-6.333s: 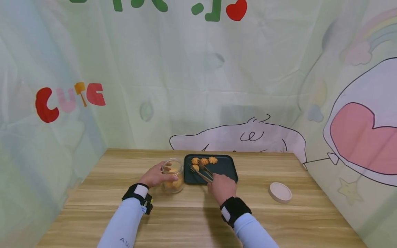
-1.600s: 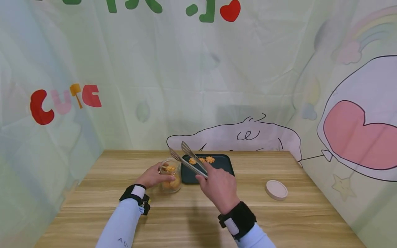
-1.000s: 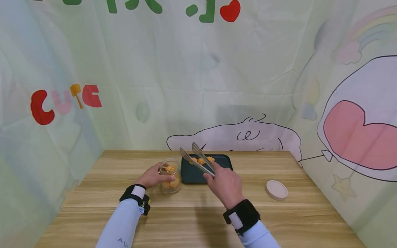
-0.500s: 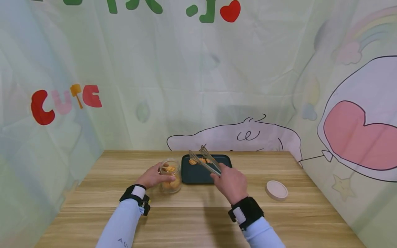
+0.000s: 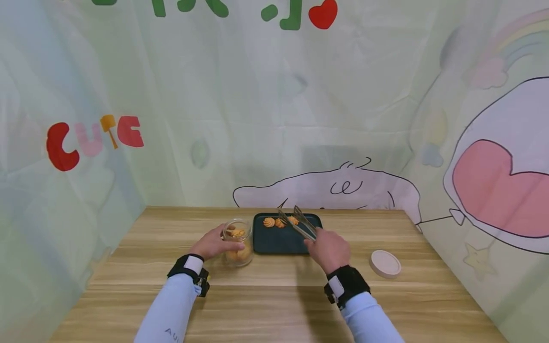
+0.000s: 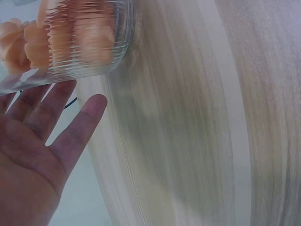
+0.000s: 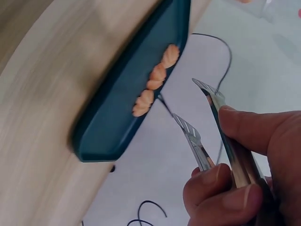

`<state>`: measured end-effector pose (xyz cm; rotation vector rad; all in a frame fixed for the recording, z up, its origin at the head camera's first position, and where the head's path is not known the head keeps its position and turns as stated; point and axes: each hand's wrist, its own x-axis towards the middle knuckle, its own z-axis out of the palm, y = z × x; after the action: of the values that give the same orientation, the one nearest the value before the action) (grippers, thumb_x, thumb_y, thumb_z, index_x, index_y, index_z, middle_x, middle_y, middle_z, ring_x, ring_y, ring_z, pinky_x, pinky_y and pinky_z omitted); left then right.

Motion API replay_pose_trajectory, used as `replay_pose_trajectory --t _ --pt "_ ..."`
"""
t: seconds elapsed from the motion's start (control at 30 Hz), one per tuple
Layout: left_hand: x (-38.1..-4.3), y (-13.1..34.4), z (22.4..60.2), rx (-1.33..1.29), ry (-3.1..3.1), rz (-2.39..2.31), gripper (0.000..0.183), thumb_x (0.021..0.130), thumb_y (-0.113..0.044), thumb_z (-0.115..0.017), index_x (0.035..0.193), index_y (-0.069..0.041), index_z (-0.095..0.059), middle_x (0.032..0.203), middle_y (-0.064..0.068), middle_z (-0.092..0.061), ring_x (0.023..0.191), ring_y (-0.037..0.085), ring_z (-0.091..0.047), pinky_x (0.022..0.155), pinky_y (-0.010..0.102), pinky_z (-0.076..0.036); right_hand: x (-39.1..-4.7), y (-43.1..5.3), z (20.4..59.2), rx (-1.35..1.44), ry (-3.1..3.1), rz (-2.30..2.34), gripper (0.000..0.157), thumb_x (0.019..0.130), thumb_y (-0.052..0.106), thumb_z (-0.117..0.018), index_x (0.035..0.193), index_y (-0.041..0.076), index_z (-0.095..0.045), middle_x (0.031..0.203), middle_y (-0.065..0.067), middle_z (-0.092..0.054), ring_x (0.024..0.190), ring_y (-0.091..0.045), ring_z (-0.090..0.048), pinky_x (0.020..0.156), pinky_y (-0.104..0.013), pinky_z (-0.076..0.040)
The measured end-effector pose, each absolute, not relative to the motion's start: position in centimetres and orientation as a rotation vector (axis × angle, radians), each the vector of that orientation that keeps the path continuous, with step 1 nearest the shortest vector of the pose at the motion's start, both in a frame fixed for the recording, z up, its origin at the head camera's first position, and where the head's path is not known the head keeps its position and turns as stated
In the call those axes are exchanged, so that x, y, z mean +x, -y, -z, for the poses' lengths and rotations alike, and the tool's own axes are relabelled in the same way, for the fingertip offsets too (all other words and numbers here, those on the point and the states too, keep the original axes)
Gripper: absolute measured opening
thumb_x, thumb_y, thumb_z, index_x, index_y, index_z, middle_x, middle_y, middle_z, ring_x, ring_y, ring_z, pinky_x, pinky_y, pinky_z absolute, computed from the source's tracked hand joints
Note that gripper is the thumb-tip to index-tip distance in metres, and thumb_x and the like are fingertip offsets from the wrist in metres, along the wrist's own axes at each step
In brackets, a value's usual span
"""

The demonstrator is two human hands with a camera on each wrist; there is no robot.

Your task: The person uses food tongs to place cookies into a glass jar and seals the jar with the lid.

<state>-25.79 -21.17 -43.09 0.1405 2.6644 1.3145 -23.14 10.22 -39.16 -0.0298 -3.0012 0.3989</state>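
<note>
My left hand (image 5: 216, 244) grips a clear glass jar (image 5: 245, 260) standing on the table, its thumb along the near side. Piped butter cookies (image 6: 96, 40) show through the ribbed glass in the left wrist view. My right hand (image 5: 331, 251) holds metal tongs (image 5: 305, 230), their arms spread apart with nothing between the tips. Three cookies lie in a row along the far side of a dark green tray (image 5: 279, 244); the left one (image 5: 269, 222) is in plain sight. In the head view the tong tips overlap the right part of the row.
A round pale lid (image 5: 385, 264) lies on the wooden table (image 5: 274, 305), to the right of my right hand. Just left of the tray stands the jar. Behind the table's far edge hangs a printed fabric backdrop (image 5: 257, 119).
Earlier the tongs reached a fourth cookie on the tray, which is now gone from there; the jar's contents sit higher. Since then my right hand has moved right and lower with the spread tongs.
</note>
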Motion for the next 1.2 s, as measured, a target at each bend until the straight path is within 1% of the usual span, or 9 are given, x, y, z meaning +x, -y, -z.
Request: replay_pose_trajectory --t 0.1,0.2,0.3,0.33,0.57,0.8,0.87,1.03,1.2 --pt "-25.9 21.1 43.2 0.142 -2.669 -1.305 0.082 0.079 -0.047 -0.079 0.144 -0.011 -0.044 0.141 0.019 -0.052 0.131 0.038 -0.047 0.108 0.056 -0.039 -23.6 -10.7 39.4 -0.029 2.99 -0.387 0.053 0.09 0.04 -0.068 0.126 0.002 -0.064 0.085 -0.018 -0.072 0.064 -0.025 -0.062 0.047 -0.036 -0.045" --pt "-26.0 21.1 43.3 0.146 -2.677 -1.297 0.084 0.079 -0.048 -0.078 0.145 -0.012 -0.043 0.142 0.019 -0.051 0.131 0.038 -0.047 0.108 0.055 -0.039 -24.2 -11.1 39.6 -0.03 2.987 -0.369 0.042 0.089 0.039 -0.068 0.109 0.001 -0.069 0.076 -0.016 -0.069 0.062 -0.026 -0.062 0.047 -0.039 -0.045" --pt "-26.0 21.0 43.3 0.154 -2.675 -1.303 0.085 0.078 -0.05 -0.078 0.146 -0.011 -0.043 0.143 0.019 -0.051 0.132 0.038 -0.047 0.108 0.055 -0.039 -24.8 -11.4 39.6 -0.05 3.009 -0.352 0.037 0.089 0.039 -0.068 0.093 0.003 -0.069 0.07 -0.013 -0.065 0.06 -0.026 -0.06 0.048 -0.04 -0.046" --pt "-26.0 21.0 43.3 0.164 -2.674 -1.303 0.085 0.078 -0.05 -0.078 0.145 -0.011 -0.043 0.143 0.019 -0.05 0.132 0.038 -0.047 0.108 0.056 -0.039 -25.0 -11.4 39.7 -0.053 3.016 -0.348 0.036 0.089 0.039 -0.068 0.088 0.003 -0.069 0.068 -0.012 -0.064 0.06 -0.026 -0.06 0.048 -0.041 -0.046" --pt "-25.7 20.5 43.0 0.163 -2.672 -1.321 0.077 0.077 -0.046 -0.08 0.139 -0.012 -0.049 0.139 0.018 -0.054 0.129 0.036 -0.049 0.107 0.054 -0.04 -25.8 -11.6 40.4 -0.078 3.073 -0.344 0.038 0.09 0.04 -0.067 0.07 0.007 -0.067 0.063 -0.009 -0.061 0.057 -0.024 -0.059 0.048 -0.04 -0.047" --pt "-26.0 20.4 43.4 0.161 -2.678 -1.317 0.08 0.076 -0.047 -0.08 0.14 -0.013 -0.049 0.141 0.017 -0.053 0.13 0.036 -0.049 0.107 0.054 -0.04 -26.5 -11.4 41.2 -0.11 3.089 -0.305 0.038 0.091 0.038 -0.068 0.075 0.004 -0.072 0.062 -0.009 -0.063 0.057 -0.024 -0.061 0.048 -0.039 -0.049" --pt "-26.0 20.4 43.4 0.164 -2.678 -1.32 0.079 0.076 -0.047 -0.08 0.14 -0.013 -0.049 0.141 0.017 -0.053 0.131 0.035 -0.048 0.107 0.053 -0.04 -26.7 -11.3 41.5 -0.102 3.089 -0.285 0.037 0.091 0.038 -0.068 0.08 0.003 -0.073 0.061 -0.009 -0.063 0.056 -0.024 -0.061 0.048 -0.039 -0.05" --pt "-25.8 20.6 43.0 0.153 -2.679 -1.322 0.077 0.077 -0.046 -0.08 0.14 -0.013 -0.049 0.142 0.017 -0.052 0.131 0.036 -0.048 0.107 0.054 -0.04 -27.2 -10.9 41.9 -0.06 3.06 -0.255 0.033 0.09 0.034 -0.069 0.093 0.001 -0.072 0.068 -0.011 -0.067 0.06 -0.025 -0.063 0.051 -0.041 -0.051" --pt "-25.8 21.1 42.9 0.133 -2.694 -1.289 0.08 0.078 -0.048 -0.079 0.142 -0.013 -0.047 0.145 0.019 -0.049 0.132 0.038 -0.047 0.107 0.055 -0.04 -27.0 -10.5 42.2 -0.017 3.035 -0.262 0.027 0.09 0.029 -0.07 0.091 0.001 -0.071 0.068 -0.01 -0.066 0.059 -0.023 -0.062 0.051 -0.04 -0.051"
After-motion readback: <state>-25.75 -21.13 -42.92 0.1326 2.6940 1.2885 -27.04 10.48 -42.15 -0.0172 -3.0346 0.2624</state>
